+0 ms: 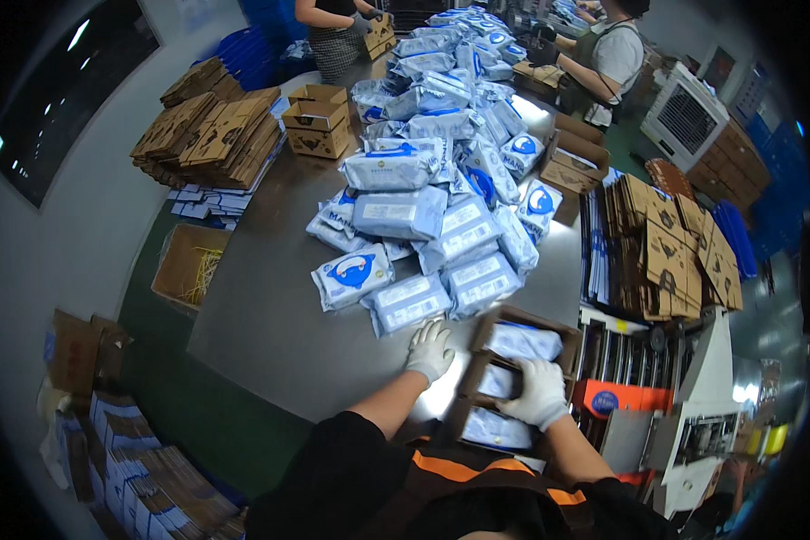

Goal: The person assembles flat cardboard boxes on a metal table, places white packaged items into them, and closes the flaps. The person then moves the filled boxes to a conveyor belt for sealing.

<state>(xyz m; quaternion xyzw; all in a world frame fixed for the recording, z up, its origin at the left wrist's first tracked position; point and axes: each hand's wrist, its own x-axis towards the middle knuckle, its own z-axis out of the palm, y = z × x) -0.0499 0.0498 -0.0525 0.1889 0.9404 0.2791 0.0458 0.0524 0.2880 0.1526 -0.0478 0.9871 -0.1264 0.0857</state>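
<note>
My left hand (430,351), in a white glove, lies on the metal table with its fingers stretched out. Its fingertips are by the lower edge of a wet-wipes pack (409,303) at the near end of a large pile. To the right, my gloved right hand (540,394) grips a cardboard box (473,385) by its wall. That box stands in a row of three open ones at the table's near right edge, slightly blurred. White-and-blue wipes packs lie inside them, such as the pack (524,342) in the far box; my right hand partly covers the middle one.
Wipes packs (396,216) run up the metal table (279,297). Open boxes (317,126) stand beside them, left and right. Flattened cartons (216,135) are stacked on both sides. A roller conveyor machine (625,396) adjoins at right. Two people (607,54) work farther up.
</note>
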